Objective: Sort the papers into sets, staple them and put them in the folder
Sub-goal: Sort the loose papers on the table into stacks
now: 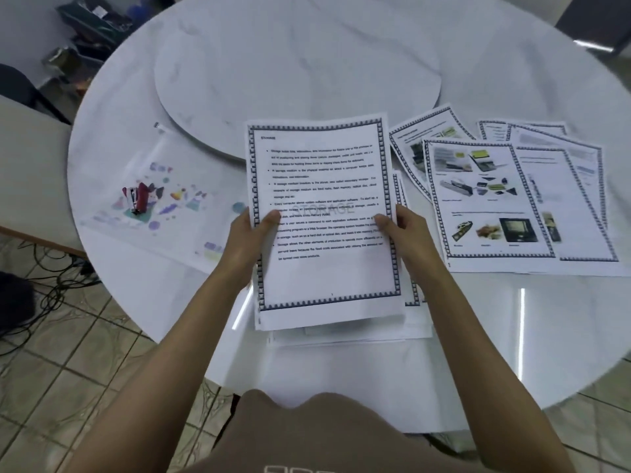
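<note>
I hold a printed page headed "Storage" [324,186], with a patterned border, above the round white table. My left hand [251,237] grips its left edge and my right hand [406,233] grips its right edge, thumbs on top. Under it lies a stack of more pages [348,331] near the table's front edge. To the right, several sorted pages with pictures [488,199] are fanned out flat. On the left lies a clear plastic folder with colourful prints [177,196], and a red stapler [138,198] rests on it.
A raised round turntable [297,76] fills the table's middle. A chair [20,87] and boxes of clutter [92,25] stand at the far left. Cables [44,295] trail over the tiled floor below the table's left edge.
</note>
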### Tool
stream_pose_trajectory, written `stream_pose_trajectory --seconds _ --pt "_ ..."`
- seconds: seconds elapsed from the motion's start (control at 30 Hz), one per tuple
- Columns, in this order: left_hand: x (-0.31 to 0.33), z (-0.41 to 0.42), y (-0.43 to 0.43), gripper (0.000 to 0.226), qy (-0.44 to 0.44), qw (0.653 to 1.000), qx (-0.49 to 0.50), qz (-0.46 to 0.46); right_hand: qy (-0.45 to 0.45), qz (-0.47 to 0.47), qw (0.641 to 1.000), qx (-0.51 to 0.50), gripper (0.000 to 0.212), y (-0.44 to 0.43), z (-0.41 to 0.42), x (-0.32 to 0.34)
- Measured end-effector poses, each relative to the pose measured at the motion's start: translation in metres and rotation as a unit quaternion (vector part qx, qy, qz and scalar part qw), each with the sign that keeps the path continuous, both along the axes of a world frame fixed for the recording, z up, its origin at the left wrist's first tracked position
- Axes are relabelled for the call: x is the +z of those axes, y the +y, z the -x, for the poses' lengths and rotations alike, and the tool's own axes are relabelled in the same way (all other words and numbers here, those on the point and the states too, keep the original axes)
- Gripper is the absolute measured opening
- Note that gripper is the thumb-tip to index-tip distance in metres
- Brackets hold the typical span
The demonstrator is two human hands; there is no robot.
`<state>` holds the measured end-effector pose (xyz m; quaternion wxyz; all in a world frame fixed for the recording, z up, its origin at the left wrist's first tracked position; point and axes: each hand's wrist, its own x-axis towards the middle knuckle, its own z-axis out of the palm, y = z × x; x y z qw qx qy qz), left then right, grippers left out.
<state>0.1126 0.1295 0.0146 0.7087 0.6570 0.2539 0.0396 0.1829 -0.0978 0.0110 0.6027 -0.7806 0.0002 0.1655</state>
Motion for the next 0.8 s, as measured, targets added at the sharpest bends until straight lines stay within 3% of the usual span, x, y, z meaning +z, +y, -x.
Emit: stream_pose_trajectory --seconds 0.1,0.33,0.57,0.67,0.8 --pt "-0.009 -0.005 -0.017 0.025 0.024 0.998 -0.032 -0.041 -0.009 0.075 0.997 -0.022 0.016 -0.016 -0.004 -0.012" --pt "-0.032 -0.007 -0.033 0.045 0.113 0.98 -0.105 -0.128 -0.038 0.177 0.983 -0.029 0.01 -0.033 -0.006 -0.032" --pt "-0.034 0.007 -0.023 0.044 0.123 0.955 -0.014 -0.269 -0.116 0.265 0.956 -0.046 0.028 -0.042 -0.01 -0.044" --pt "-0.035 0.011 -0.013 0.047 0.147 0.948 0.016 -0.281 -0.11 0.281 0.952 -0.057 0.033 -0.042 -0.011 -0.046" --pt "-0.032 0.013 -0.008 0.048 0.18 0.96 0.017 -0.214 -0.076 0.289 0.952 -0.06 0.038 -0.036 -0.012 -0.047"
